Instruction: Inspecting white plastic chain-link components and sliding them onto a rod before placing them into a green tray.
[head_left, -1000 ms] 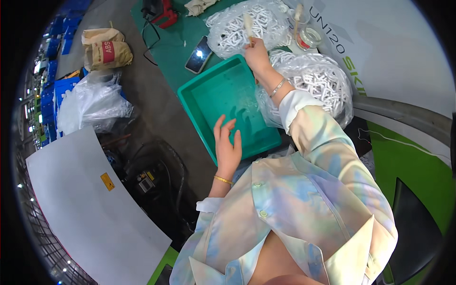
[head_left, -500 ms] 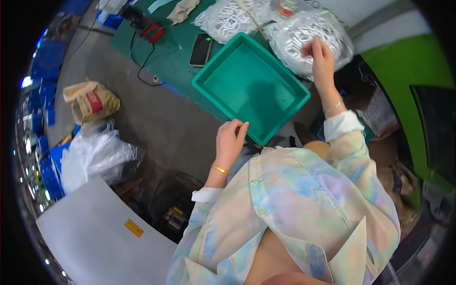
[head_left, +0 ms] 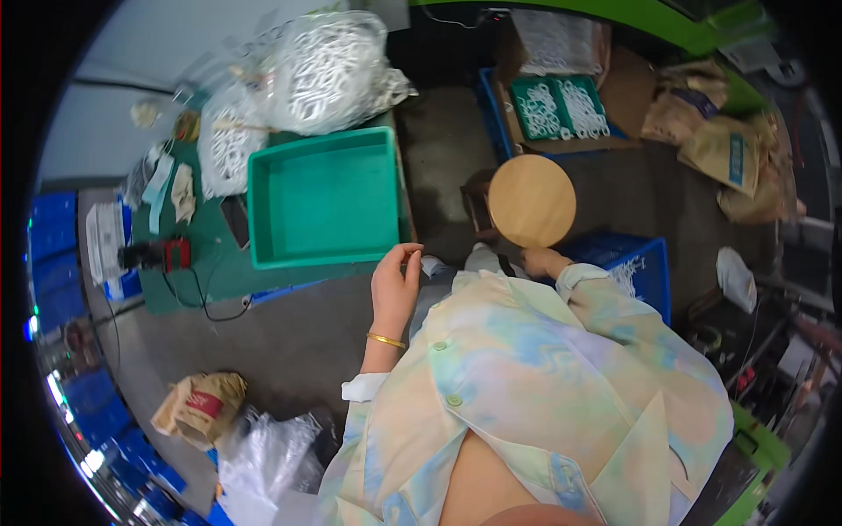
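Observation:
My left hand (head_left: pixel 395 285) is by the near right corner of the green plastic tray (head_left: pixel 324 257). Its fingers are loosely bent, thumb apart, and nothing shows in them; whether it touches the rim I cannot tell. At the near edge of a round wooden stool (head_left: pixel 532 200), my right hand (head_left: pixel 545 262) has its fingers curled against the seat, partly hidden. The tray stands on the green table (head_left: pixel 189 289); its floor shows no parts.
Clear bags of white ring-like parts (head_left: pixel 324 74) stand behind the tray. A phone (head_left: pixel 234 221) and a red-black device (head_left: pixel 167 254) are left of it. Ahead right is a carton (head_left: pixel 627 101) with green trays of white parts; a blue crate (head_left: pixel 649 272) stands right.
My view has turned right, bringing the stool and carton into sight. My right hand has left the bag of white parts and come down to the stool. My left hand stays near the tray.

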A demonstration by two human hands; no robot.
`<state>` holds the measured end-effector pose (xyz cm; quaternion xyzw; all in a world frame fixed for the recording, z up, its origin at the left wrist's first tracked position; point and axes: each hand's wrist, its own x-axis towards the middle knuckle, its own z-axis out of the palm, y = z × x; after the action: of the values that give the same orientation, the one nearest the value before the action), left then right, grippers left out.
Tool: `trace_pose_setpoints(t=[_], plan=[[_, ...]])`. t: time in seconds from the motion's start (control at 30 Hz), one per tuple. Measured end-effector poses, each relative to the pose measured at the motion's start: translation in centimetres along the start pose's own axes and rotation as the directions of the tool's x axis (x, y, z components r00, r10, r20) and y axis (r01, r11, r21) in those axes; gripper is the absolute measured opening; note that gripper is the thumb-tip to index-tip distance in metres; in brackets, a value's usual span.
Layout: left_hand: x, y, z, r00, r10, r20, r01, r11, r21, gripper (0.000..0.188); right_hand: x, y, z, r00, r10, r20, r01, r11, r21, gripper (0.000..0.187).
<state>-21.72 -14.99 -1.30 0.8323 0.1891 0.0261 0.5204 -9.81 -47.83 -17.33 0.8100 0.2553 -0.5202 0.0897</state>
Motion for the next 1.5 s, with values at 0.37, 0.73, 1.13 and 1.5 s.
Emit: trace_pose_setpoints(t=[0.37, 0.73, 1.13, 1.5], plan=[[3.8, 1.8, 15.6, 0.897, -0.042, 0.440, 0.005, 0.996, 0.084, 0.017, -0.3, 15.5, 9.6, 0.891, 0.346, -0.294, 0.090, 0.499, 0.862, 0.034], [-0.5, -0.9, 36.1, 0.847, -0.515, 0.133, 0.526, 0.848, -0.063, 0.022, 2.7, 34.0, 1.2, 0.963, 0.063, -0.261, 0.161, 0.644, 0.748, 0.028], [5.6, 4.3, 47.9, 0.906, -0.423, 0.000, 0.418, 0.895, -0.154, 0.023, -5.4, 56.1, 13.7, 0.976, -0.216, -0.029, 0.212, 0.971, -0.114, 0.022], [-2.3, 2.8, 62.4, 0.491, -0.807, -0.328, 0.559, 0.581, -0.592, 0.017, 5.8, 80.8, -19.5, 0.888, 0.033, -0.458, 0.143, 0.928, 0.344, 0.026]])
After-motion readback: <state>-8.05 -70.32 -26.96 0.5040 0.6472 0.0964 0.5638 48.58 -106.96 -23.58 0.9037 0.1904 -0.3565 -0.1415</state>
